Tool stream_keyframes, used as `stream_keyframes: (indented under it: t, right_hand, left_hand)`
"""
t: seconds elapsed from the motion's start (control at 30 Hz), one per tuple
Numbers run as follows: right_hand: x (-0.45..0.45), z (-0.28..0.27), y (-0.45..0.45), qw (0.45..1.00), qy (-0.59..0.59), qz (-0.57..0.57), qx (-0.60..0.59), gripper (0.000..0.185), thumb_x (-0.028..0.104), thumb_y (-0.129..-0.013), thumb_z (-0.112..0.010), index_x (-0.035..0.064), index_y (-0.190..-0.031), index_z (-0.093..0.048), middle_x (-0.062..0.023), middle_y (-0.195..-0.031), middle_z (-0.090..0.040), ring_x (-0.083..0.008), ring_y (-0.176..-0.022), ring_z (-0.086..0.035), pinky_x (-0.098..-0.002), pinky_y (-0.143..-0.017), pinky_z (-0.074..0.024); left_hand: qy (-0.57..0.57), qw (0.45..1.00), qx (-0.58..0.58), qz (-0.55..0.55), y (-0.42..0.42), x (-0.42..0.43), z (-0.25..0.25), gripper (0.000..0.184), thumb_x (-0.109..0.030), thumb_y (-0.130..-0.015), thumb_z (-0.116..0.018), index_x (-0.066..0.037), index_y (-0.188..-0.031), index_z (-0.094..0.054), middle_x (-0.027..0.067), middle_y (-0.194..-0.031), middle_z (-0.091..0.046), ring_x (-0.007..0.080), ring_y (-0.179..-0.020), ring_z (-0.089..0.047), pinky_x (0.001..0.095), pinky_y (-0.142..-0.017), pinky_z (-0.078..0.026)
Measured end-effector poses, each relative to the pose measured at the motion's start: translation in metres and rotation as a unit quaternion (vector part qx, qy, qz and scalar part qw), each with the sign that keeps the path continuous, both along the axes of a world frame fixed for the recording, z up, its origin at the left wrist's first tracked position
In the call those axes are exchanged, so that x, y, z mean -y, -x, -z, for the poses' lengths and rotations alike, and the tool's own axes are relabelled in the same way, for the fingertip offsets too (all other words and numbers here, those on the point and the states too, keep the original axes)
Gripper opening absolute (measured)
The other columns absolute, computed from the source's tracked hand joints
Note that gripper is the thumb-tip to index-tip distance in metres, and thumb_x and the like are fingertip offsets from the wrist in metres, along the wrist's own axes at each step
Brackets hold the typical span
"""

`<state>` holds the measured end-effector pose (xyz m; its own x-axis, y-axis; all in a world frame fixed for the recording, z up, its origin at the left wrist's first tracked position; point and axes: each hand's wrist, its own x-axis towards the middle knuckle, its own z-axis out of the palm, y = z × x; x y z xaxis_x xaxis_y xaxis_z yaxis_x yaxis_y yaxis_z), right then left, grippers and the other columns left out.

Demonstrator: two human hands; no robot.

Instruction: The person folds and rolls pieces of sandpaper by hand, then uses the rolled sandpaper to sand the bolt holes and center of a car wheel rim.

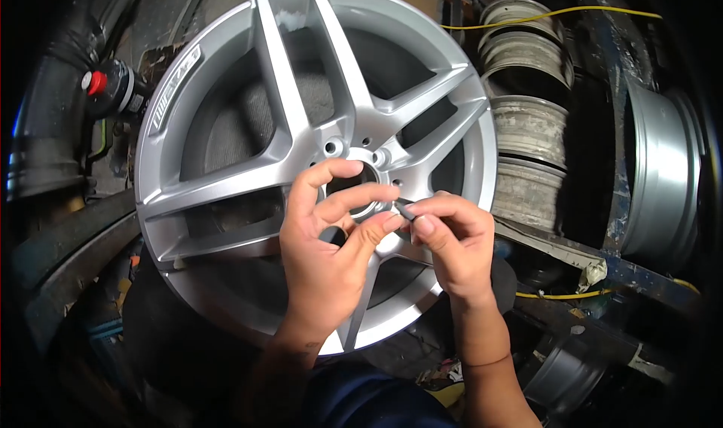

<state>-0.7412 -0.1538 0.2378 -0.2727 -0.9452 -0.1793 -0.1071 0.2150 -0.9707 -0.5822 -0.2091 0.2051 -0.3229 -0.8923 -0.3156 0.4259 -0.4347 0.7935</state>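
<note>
A large silver alloy wheel point(316, 138) with paired spokes faces me. Over its hub, my right hand point(461, 236) pinches a small dark strip-like piece point(405, 211) between thumb and fingers; its exact kind is too small to tell. My left hand point(324, 240) is curled, with its index finger raised near the centre bore. Its thumb and another fingertip close in on the other end of the same piece. Part of the hub and lower spokes are hidden behind both hands.
A dark bottle with a red cap point(95, 82) stands left of the wheel. Several worn rims point(527, 127) are stacked at the right, beyond them another silver rim point(663, 172). A yellow cable point(557, 12) crosses the upper right. Another rim point(568, 375) lies at lower right.
</note>
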Motion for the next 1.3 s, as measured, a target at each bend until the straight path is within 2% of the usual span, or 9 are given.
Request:
stream_keyframes:
  t: [0.1,0.4,0.63,0.77,1.0,1.13,1.17,1.2,1.3]
  right_hand:
    - [0.006,-0.005,-0.001,0.954,0.133,-0.068,-0.261,0.019,-0.006,-0.081,-0.080,-0.0019,-0.100,-0.078,-0.0094,-0.079,-0.070,-0.0176,-0.068,-0.064,-0.0279,-0.062,-0.0489]
    - [0.009,-0.008,0.000,0.942,0.181,-0.091,-0.266,0.023,-0.007,-0.078,-0.081,-0.0020,-0.101,-0.078,-0.0095,-0.085,-0.072,-0.0172,-0.070,-0.064,-0.0298,-0.065,-0.0522]
    - [0.002,-0.011,0.005,0.994,0.057,-0.084,-0.045,0.022,-0.001,-0.085,-0.080,-0.0005,-0.106,-0.077,-0.0098,-0.093,-0.073,-0.0162,-0.089,-0.067,-0.0272,-0.080,-0.0514]
    - [-0.001,-0.009,0.005,0.993,0.017,-0.067,0.096,0.018,0.001,-0.094,-0.074,-0.0018,-0.111,-0.074,-0.0083,-0.094,-0.073,-0.0139,-0.090,-0.067,-0.0272,-0.080,-0.0524]
    - [-0.015,-0.012,0.009,0.964,-0.054,-0.013,0.261,0.014,0.004,-0.095,-0.072,-0.0035,-0.107,-0.071,-0.0116,-0.094,-0.073,-0.0126,-0.078,-0.068,-0.0259,-0.071,-0.0548]
    - [-0.022,-0.013,0.032,0.995,0.082,0.055,0.020,0.012,0.002,-0.092,-0.074,-0.0031,-0.101,-0.070,-0.0110,-0.093,-0.071,-0.0126,-0.079,-0.065,-0.0241,-0.075,-0.0513]
    - [-0.024,-0.010,0.034,0.994,0.068,0.068,-0.044,0.012,0.002,-0.091,-0.074,-0.0034,-0.102,-0.070,-0.0110,-0.093,-0.071,-0.0128,-0.080,-0.065,-0.0243,-0.076,-0.0511]
    - [-0.026,-0.007,0.034,0.989,0.054,0.080,-0.108,0.013,0.001,-0.091,-0.075,-0.0038,-0.102,-0.070,-0.0109,-0.094,-0.071,-0.0130,-0.081,-0.065,-0.0245,-0.077,-0.0509]
    - [-0.024,0.005,0.025,0.965,-0.021,0.067,-0.252,0.014,-0.002,-0.085,-0.077,-0.0026,-0.098,-0.071,-0.0085,-0.087,-0.071,-0.0131,-0.078,-0.066,-0.0252,-0.073,-0.0510]
  left_hand:
    - [0.007,0.999,0.038,0.025,-0.005,0.000,-0.007,0.047,0.004,-0.089,-0.078,0.000,-0.128,-0.051,0.0153,-0.102,-0.077,0.0085,-0.076,-0.068,0.0183,-0.065,-0.052]
    - [0.015,1.000,0.001,0.003,-0.008,-0.005,-0.009,0.044,0.006,-0.090,-0.076,0.003,-0.126,-0.051,0.0167,-0.100,-0.077,0.0104,-0.078,-0.071,0.0190,-0.066,-0.054]
    - [0.121,0.991,0.047,0.025,-0.014,-0.015,0.006,0.045,0.009,-0.089,-0.074,0.002,-0.122,-0.045,0.0168,-0.098,-0.077,0.0123,-0.084,-0.072,0.0202,-0.070,-0.057]
    - [0.110,0.994,-0.009,-0.010,-0.008,-0.016,0.003,0.037,0.011,-0.085,-0.076,0.003,-0.117,-0.058,0.0126,-0.111,-0.069,0.0080,-0.079,-0.069,0.0192,-0.065,-0.055]
    - [0.096,0.992,0.013,0.079,-0.005,-0.016,-0.001,0.089,0.004,-0.079,-0.085,0.000,-0.150,-0.032,0.0135,-0.112,-0.073,0.0080,-0.083,-0.069,0.0176,-0.060,-0.050]
    - [0.075,0.972,0.095,0.201,0.000,-0.020,-0.010,0.111,-0.028,-0.076,-0.094,-0.002,-0.157,-0.024,0.0176,-0.118,-0.072,0.0304,-0.098,-0.072,0.0374,-0.084,-0.055]
    - [0.069,0.927,0.126,0.346,-0.007,-0.019,-0.016,0.102,-0.041,-0.081,-0.088,-0.005,-0.155,-0.028,0.0195,-0.115,-0.071,0.0412,-0.103,-0.070,0.0471,-0.091,-0.052]
    - [0.116,0.898,0.095,0.414,-0.006,-0.026,-0.011,0.088,-0.045,-0.087,-0.083,-0.005,-0.151,-0.038,0.0175,-0.111,-0.071,0.0305,-0.080,-0.070,0.0387,-0.082,-0.054]
    - [0.163,0.805,0.052,0.569,0.001,-0.038,-0.006,0.049,-0.045,-0.094,-0.073,-0.006,-0.122,-0.063,0.0187,-0.082,-0.073,0.0403,-0.080,-0.071,0.0463,-0.074,-0.055]
